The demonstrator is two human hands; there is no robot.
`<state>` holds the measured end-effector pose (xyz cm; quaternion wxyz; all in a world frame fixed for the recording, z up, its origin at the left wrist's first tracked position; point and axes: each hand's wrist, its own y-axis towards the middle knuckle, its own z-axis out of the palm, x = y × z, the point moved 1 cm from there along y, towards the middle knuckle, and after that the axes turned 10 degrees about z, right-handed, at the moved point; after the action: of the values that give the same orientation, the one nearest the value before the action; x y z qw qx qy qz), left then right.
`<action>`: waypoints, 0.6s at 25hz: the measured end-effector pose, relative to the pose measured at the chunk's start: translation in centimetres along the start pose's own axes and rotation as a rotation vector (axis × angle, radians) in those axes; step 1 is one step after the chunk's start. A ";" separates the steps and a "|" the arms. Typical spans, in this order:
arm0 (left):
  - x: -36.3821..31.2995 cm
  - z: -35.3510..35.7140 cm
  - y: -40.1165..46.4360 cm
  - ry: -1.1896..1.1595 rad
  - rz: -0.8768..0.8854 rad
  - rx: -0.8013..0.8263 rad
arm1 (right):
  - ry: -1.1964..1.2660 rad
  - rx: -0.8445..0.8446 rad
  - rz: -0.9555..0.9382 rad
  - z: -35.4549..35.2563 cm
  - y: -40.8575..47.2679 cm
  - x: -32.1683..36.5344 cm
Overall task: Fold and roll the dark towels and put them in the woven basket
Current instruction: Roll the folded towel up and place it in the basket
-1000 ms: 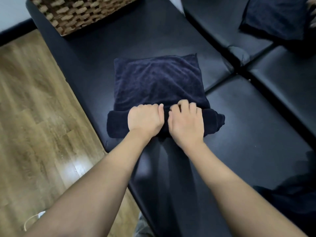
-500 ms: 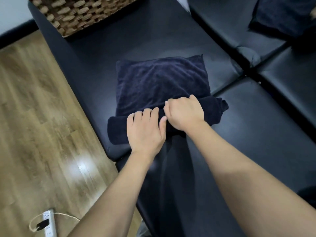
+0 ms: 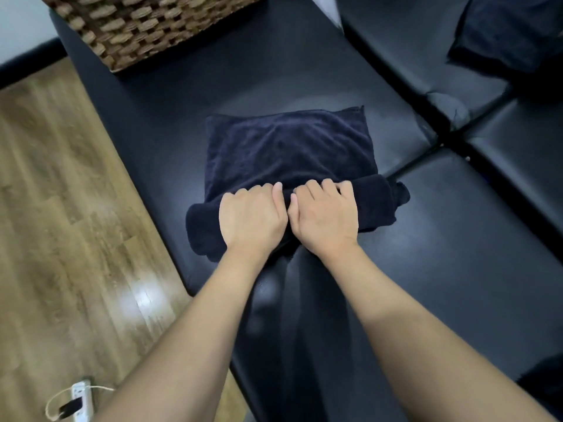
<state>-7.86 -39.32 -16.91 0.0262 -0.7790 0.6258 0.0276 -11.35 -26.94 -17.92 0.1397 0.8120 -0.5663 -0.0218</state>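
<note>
A dark towel (image 3: 289, 150), half rolled, lies on a black padded bench (image 3: 457, 254). The left hand (image 3: 251, 217) and right hand (image 3: 324, 216), staggered a moment earlier, are now level, fingers curled over the roll. More flat towel remains; the woven basket (image 3: 146, 25) waits beyond.

I see a dark navy towel (image 3: 289, 150) lying folded flat, its near edge rolled into a thick tube; the woven basket (image 3: 146, 25) sits far left.
</note>
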 end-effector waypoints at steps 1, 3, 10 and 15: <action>-0.3 0.1 -1.1 -0.028 0.007 -0.086 | -0.031 0.059 -0.022 0.0 0.9 0.0; -0.7 1.0 -2.9 -0.070 0.051 -0.194 | -0.076 0.211 -0.050 0.1 3.2 0.3; 0.2 -0.4 3.3 0.057 0.046 -0.050 | -0.022 0.086 0.098 -0.3 4.5 -0.2; 0.5 -0.6 6.7 0.016 0.001 0.120 | -0.017 -0.043 0.138 0.6 4.2 -1.5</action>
<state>-14.26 -41.28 -16.38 0.0678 -0.7758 0.6271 -0.0162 -15.83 -27.01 -17.65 0.1536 0.7674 -0.6217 -0.0311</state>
